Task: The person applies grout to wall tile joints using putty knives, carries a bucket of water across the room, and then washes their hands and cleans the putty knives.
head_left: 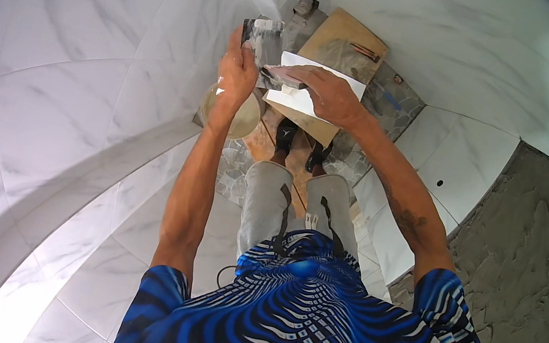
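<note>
Blue, black and white patterned shirt (300,299) fills six o'clock, with light-grey trousers (267,196) above it and black shoes (286,133) just short of twelve. Toward eleven o'clock, the left hand (235,78) grasps a dark rectangular block (264,45) smeared with white. Near twelve, the right hand (336,100) reaches across from one o'clock, its fingers over the block's lower end; I cannot tell whether they grip anything. Beneath that hand, a white sheet (346,88) lies on a tan board (334,32), where a tool with reddish-brown handles (365,51) rests at one o'clock. A pale bucket (245,119) stands at eleven, below the left wrist; ridged grey mortar (504,275) spreads toward four.
</note>
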Demonstrator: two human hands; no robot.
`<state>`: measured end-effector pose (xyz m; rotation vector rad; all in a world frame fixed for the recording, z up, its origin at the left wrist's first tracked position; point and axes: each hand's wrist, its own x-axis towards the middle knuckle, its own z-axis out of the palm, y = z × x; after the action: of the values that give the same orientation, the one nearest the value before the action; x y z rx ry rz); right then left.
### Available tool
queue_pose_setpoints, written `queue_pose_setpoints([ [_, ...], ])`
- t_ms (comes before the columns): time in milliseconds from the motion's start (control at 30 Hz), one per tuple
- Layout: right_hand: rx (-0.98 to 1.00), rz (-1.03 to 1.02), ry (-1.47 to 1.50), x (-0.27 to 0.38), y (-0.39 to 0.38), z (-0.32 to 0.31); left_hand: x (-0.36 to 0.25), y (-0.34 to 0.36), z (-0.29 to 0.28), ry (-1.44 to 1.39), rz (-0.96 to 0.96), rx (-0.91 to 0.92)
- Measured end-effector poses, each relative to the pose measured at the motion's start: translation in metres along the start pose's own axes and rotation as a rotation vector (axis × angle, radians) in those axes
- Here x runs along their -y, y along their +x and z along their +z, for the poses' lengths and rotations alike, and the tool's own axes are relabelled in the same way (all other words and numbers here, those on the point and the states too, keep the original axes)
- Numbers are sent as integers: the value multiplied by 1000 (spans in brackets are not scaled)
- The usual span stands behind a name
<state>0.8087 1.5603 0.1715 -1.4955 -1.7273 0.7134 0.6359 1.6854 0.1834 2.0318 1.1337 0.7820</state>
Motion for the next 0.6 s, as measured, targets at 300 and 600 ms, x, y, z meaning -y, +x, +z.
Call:
queue_pose_setpoints([
  [300,198,82,29,-92,-17,71,88,19,35,-61,-131,-100],
  [600,62,899,68,-259,-47,217,225,-52,110,378,-253,153],
])
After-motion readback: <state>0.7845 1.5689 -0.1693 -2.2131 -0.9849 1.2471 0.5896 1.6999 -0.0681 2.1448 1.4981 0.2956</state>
